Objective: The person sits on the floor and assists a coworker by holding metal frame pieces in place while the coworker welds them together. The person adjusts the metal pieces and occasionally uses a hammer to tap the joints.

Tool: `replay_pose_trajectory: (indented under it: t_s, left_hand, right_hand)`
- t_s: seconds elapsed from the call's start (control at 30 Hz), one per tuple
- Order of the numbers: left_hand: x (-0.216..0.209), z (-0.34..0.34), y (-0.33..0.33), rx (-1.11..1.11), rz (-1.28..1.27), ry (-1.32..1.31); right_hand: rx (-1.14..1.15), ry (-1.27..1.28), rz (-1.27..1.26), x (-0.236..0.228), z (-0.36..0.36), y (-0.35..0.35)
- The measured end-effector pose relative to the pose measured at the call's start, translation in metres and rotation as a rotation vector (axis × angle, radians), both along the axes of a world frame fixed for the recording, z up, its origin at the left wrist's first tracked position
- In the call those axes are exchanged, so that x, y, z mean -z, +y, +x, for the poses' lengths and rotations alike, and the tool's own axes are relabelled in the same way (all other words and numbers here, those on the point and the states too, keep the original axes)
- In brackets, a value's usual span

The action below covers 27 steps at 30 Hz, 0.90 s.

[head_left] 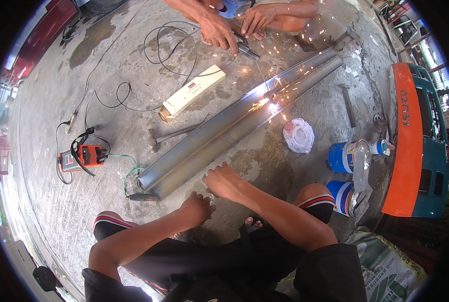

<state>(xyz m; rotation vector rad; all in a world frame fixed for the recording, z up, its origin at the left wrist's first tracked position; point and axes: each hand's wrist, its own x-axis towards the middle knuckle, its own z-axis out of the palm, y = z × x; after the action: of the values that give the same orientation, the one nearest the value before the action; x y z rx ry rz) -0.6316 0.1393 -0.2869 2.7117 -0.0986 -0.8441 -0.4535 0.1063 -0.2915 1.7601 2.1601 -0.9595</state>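
Observation:
My left hand (197, 208) is curled into a loose fist over the concrete between my knees. Just ahead and to its right, my right hand (221, 181) is also closed, fingers folded inward. Nothing shows in either hand, and neither touches the metal. Beyond them a long pair of steel channels (204, 133) lies side by side, running diagonally away to the right. Across from me another person's hand (217, 34) grips an electrode holder (245, 50). Its thin welding rod (261, 74) reaches down to the steel, where a bright arc glows and sparks fly.
Left of the steel sit an orange welding machine (85, 156), a hammer (156, 138), a long carton (194, 92) and looping cables. A crumpled white cloth (299, 136), blue paint cans (339, 157) and an orange-and-green vehicle panel (408, 151) stand on the right.

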Motion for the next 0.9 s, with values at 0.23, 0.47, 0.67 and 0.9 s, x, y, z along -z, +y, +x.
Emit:
replay_pose_trajectory:
  t_s: [0.23, 0.47, 0.67, 0.9]
  left_hand:
    - [0.002, -0.002, -0.001, 0.06, 0.07, -0.02]
    - [0.001, 0.0, 0.0, 0.013, 0.031, 0.032]
    - [-0.001, 0.002, 0.001, -0.005, 0.008, 0.079]
    - [0.0, 0.001, 0.001, -0.006, 0.01, 0.06]
  right_hand:
    - [-0.023, 0.015, -0.08, -0.01, 0.001, 0.006]
    - [-0.009, 0.024, -0.013, 0.007, 0.0, 0.001]
    - [0.008, 0.016, 0.068, 0.011, 0.0, -0.001]
    - [-0.006, 0.051, 0.005, 0.01, 0.002, 0.003]
